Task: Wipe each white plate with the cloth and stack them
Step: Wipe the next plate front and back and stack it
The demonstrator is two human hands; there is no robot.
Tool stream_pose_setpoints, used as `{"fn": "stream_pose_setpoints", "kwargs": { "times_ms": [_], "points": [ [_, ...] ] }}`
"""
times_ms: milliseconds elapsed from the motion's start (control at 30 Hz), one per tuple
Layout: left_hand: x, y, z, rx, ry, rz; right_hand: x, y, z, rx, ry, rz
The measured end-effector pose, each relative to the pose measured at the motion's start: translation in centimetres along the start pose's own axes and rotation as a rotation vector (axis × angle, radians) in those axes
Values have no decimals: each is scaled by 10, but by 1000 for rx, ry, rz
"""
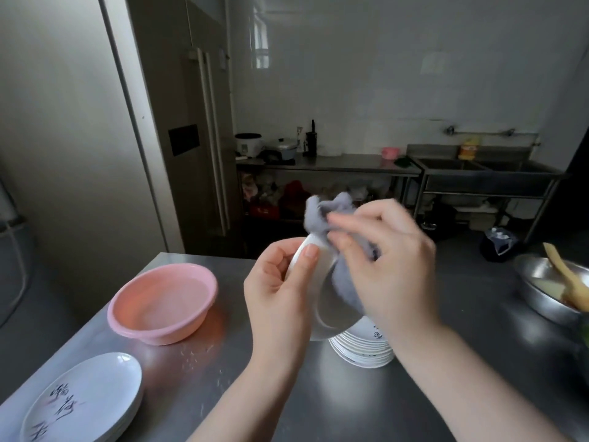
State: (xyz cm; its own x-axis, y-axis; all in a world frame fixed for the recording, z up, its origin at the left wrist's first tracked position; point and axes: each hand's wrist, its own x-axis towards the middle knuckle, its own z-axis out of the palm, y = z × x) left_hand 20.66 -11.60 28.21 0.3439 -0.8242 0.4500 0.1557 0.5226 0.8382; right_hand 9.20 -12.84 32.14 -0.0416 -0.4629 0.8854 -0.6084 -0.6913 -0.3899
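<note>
Two bare forearms reached up from the near edge over a brushed stainless-steel table (204, 362), and everything below is placed against that table. Above its middle, the left hand (280, 291) gripped a round white ceramic plate (322, 301) held tilted on edge, the thumb pressed flat on the rim facing the camera and the other fingers curled behind it, out of sight. The right hand (392, 260) pinched a crumpled grey-blue cloth (322, 215) between thumb and loosely bent fingers, pressing the cloth against the plate's inner face; its fingertips were blurred, so how tightly they closed could not be told. Directly under the held plate, on the table's middle, stood a stack of white plates with small dark markings (363, 349), the held plate's lower edge just over or touching its top; which of the two could not be told. At the table's near left corner lay a short stack of white oval plates with black brush lettering (86, 400). Behind that, on the left part of the table, sat a round pink plastic basin (165, 301). At the table's right edge rested a shallow steel bowl (535, 301) with a pale wooden utensil (567, 275) leaning in it.
</note>
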Motion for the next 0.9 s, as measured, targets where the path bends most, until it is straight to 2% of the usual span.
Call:
{"fn": "stream_pose_setpoints", "kwargs": {
  "times_ms": [67, 200, 333, 433, 567, 700, 900],
  "points": [
    [-1, 0, -1, -11, -3, -2, -3, -2, 1, 13, -55, -57],
    [-5, 0, -2, 0, 0, -18, -1, 8, -7, 24, 36, 54],
    [-8, 1, -7, 5, -35, 25, -17, 4, -6, 36, -27, -39],
    [-12, -1, -6, 21, -28, 19, -12, 13, -12, 57, 61, 61],
    [-10, 1, -4, 8, -40, 28, -22, 7, -6, 14, -19, -81],
    [-12, -3, -1, 19, -29, -8, -19, 18, -8, 58, 51, 51],
    [-5, -5, -7, -27, -50, -35, -23, 12, -1, 51, -49, -73]
  ]
}}
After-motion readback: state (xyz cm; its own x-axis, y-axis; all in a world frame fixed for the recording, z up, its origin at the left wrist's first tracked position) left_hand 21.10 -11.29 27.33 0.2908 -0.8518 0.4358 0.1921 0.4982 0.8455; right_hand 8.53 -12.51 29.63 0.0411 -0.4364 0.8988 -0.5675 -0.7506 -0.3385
